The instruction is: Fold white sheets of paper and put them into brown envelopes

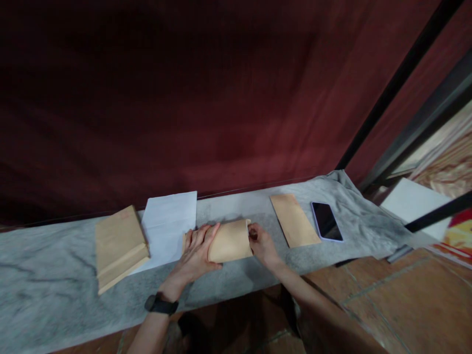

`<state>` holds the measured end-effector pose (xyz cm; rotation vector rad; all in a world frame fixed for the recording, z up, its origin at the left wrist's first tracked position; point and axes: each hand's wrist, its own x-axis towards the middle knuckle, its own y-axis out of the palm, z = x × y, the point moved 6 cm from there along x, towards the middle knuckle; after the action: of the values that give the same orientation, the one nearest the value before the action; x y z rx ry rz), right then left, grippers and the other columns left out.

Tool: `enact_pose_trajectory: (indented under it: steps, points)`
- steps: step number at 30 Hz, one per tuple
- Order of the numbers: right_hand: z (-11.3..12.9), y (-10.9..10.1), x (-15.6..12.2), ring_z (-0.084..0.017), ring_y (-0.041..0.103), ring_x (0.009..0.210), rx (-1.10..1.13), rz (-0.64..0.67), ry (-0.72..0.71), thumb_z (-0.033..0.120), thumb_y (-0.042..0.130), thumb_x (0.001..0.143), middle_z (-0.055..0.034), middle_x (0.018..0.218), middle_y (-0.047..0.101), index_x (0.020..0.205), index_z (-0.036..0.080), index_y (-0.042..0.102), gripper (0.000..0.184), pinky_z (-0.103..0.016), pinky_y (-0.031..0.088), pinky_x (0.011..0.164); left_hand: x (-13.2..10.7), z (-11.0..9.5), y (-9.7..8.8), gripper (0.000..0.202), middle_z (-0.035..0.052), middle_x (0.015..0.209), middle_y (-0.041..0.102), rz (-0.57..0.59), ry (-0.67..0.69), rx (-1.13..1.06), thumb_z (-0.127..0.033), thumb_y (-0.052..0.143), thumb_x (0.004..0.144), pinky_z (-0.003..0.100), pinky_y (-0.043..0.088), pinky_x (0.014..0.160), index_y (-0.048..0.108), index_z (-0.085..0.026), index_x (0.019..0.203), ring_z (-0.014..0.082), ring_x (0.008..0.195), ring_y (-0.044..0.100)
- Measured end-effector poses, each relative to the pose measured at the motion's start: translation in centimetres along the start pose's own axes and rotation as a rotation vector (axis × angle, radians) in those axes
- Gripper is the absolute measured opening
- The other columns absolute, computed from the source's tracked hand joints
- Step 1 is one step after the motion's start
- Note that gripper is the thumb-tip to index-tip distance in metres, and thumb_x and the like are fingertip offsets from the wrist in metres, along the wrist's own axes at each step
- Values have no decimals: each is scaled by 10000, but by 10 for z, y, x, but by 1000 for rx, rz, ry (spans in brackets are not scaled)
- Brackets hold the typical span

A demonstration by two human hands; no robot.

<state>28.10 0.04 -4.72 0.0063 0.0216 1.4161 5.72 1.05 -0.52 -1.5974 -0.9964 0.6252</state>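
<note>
A tan paper envelope (230, 241) lies crosswise in front of me on the grey cloth. My left hand (199, 250), with a black watch on its wrist, lies flat over the envelope's left part, fingers stretched and thumb apart. At the envelope's right end, where the edge is slightly raised, my right hand (261, 243) has its fingers curled and pinched on the paper. Its fingertips are partly hidden. Right of that hand lies a second tan envelope (295, 220), flat on the cloth. White paper sheets (169, 223) lie left of and partly behind my left hand.
A larger brown paper packet (120, 241) with a folded end lies at the left. A phone (327, 221) is at the right. The grey cloth (47, 275) covers a narrow bench before a dark red curtain (221, 98). A black slanted bar (398, 83) rises at right.
</note>
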Motion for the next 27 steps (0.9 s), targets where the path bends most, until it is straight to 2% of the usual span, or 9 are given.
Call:
enact_pose_trajectory:
  steps: [6, 10, 13, 15, 17, 20, 22, 24, 27]
  points:
    - [-12, -2, 2, -140, 558, 587, 148, -121, 111, 211, 659, 584, 73, 680, 621, 1067, 271, 620, 488, -239, 434, 545, -1, 1, -1, 1187, 132, 1557, 349, 9, 3, 3, -364, 814, 663, 609, 66, 1209, 92, -315, 1604, 378, 1470, 286]
    - [-15, 5, 3, -167, 610, 610, 196, -41, 182, 256, 684, 569, 30, 643, 680, 809, 218, 683, 243, -264, 467, 575, -2, 3, 0, 1162, 136, 1601, 304, 14, 13, 8, -360, 807, 679, 616, 55, 1210, 104, -315, 1604, 382, 1501, 231]
    - [-11, 1, 0, -186, 638, 628, 243, -41, 216, 316, 691, 584, 1, 647, 703, 741, 209, 673, 191, -276, 478, 594, -1, 4, -3, 1163, 142, 1663, 185, -8, 2, -41, -405, 811, 696, 653, 50, 1197, 88, -323, 1603, 407, 1528, 133]
    - [-8, -4, -1, -195, 657, 664, 281, -69, 232, 334, 685, 585, -13, 693, 721, 769, 210, 666, 222, -280, 488, 615, 1, 4, -11, 1090, 139, 1679, 128, -99, -51, -119, -449, 783, 744, 663, 54, 1196, 120, -320, 1599, 408, 1535, 95]
    - [-5, -8, -2, -203, 667, 692, 317, -98, 241, 336, 671, 580, -20, 729, 727, 802, 216, 656, 253, -285, 497, 628, 2, 4, -22, 941, 133, 1675, 128, -278, -172, -237, -477, 715, 820, 609, 106, 1222, 195, -297, 1584, 369, 1540, 112]
    - [-3, -9, -4, -221, 682, 764, 360, -124, 236, 332, 649, 571, -28, 783, 733, 826, 229, 644, 275, -304, 520, 669, -4, 6, -19, 730, 143, 1605, 278, -506, -465, -559, -481, 620, 897, 494, 311, 1195, 327, -246, 1523, 307, 1496, 283]
    - [-3, -6, -7, -233, 689, 821, 377, -129, 230, 327, 647, 567, -30, 825, 738, 834, 237, 636, 282, -316, 532, 702, -8, 3, 3, 644, 152, 1515, 421, -515, -672, -901, -477, 627, 897, 470, 445, 1103, 405, -240, 1454, 298, 1403, 444]
    - [-2, -2, -10, -235, 689, 851, 385, -128, 228, 316, 648, 563, -25, 859, 741, 847, 239, 629, 294, -322, 538, 724, -8, -11, 31, 556, 141, 1348, 595, -418, -781, -1333, -451, 675, 878, 449, 534, 1002, 484, -237, 1354, 277, 1243, 608]
    - [-2, 6, -17, -230, 683, 858, 384, -115, 228, 306, 644, 573, -21, 881, 744, 895, 238, 630, 330, -319, 537, 728, -3, -43, 57, 436, 127, 1103, 735, -131, -787, -1781, -374, 810, 779, 414, 588, 906, 620, -183, 1121, 259, 1007, 732]
